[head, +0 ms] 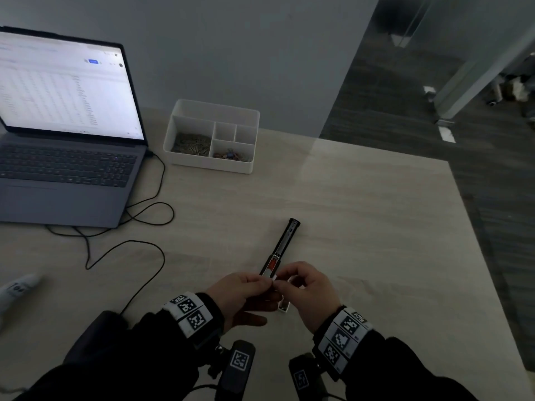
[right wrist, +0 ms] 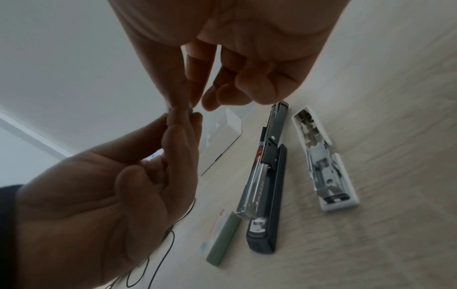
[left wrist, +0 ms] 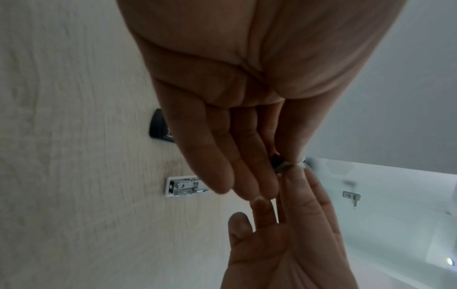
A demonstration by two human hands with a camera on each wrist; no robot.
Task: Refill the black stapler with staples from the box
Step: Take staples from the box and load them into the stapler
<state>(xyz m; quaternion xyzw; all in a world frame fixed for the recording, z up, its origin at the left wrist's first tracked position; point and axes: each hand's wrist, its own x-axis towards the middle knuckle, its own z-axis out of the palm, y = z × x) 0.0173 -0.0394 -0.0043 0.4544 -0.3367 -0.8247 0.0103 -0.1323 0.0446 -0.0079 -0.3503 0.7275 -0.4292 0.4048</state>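
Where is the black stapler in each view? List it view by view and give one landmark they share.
Head: black stapler in the lower middle, lying open.
Left wrist: only its dark end shows, left of centre.
Right wrist: right of centre, lying open lengthwise.
Shared landmark: the white stapler beside it.

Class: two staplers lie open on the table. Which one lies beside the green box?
The black stapler, not the white stapler: the green box lies along its side.
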